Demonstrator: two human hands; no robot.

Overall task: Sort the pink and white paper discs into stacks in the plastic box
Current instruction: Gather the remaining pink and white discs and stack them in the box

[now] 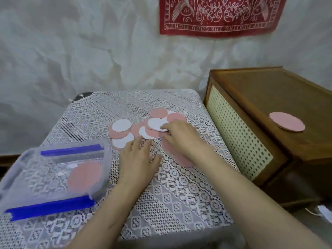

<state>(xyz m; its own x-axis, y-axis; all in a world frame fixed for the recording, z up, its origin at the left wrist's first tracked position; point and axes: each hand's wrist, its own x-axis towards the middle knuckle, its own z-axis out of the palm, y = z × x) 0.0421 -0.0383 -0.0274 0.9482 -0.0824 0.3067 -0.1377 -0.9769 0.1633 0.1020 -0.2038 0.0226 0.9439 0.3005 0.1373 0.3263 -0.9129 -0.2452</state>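
**Left grip** (pixel 139 159): open wide, fingers straight and spread, lying flat on the worktop (pixel 188 203). The fingertips are at the near edge of the loose pile of discs (pixel 152 135). It holds nothing.

**Right grip** (pixel 181 138): fingers lightly bent, the index fingertip touching a white disc (pixel 156 123) on top of the pile, the thumb just below it. It cannot be told whether this is a pinch or only a touch.

**Discs:** pink and white paper rounds, flat and thin, overlapping in an untidy cluster at the middle of the worktop. One pink disc (pixel 185 159) lies partly under the right wrist. Another pink round (pixel 286 121) sits apart on the wooden cabinet (pixel 269 90).

**Plastic box** (pixel 106 159): clear and rectangular, with a blue latch (pixel 71 149) on the far side and a second blue latch (pixel 50 209) on the near side. It stands at the left of the worktop, just beside the left forearm. It holds pink paper (pixel 84 177); the number of sheets cannot be told.

**Surface:** the worktop is covered in a white lace cloth (pixel 125 105) with an openwork geometric pattern.

**Room:**
- The cabinet stands at the right, brown wood with a cream perforated panel (pixel 237 133).
- A crumpled pale sheet (pixel 71 51) hangs behind.
- A red printed banner (pixel 221 15) with white ornament hangs above.
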